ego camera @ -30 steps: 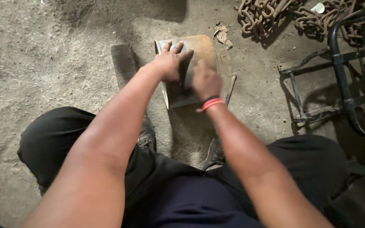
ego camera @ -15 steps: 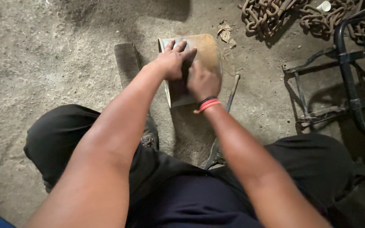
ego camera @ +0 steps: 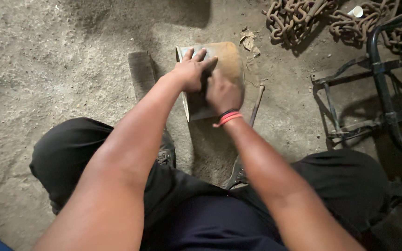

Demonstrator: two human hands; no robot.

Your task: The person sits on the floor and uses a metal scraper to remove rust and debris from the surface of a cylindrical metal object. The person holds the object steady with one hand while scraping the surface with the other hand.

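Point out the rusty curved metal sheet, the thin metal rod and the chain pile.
Rusty curved metal sheet (ego camera: pixel 231 58), head view, bare upper right surface.
Thin metal rod (ego camera: pixel 257 104), head view, mid-shaft.
Rusty chain pile (ego camera: pixel 294 18), head view, left heap links.

Metal sheet (ego camera: pixel 219 69) lies curved on the floor (ego camera: pixel 47 69), ahead of the knees. Both hands on it: left hand (ego camera: pixel 190 72) just left of right hand (ego camera: pixel 223 93). Flat block (ego camera: pixel 141 73) left of sheet; rod (ego camera: pixel 256 106) right. Chains (ego camera: pixel 298 18) beyond; metal frame (ego camera: pixel 373 93) far right.
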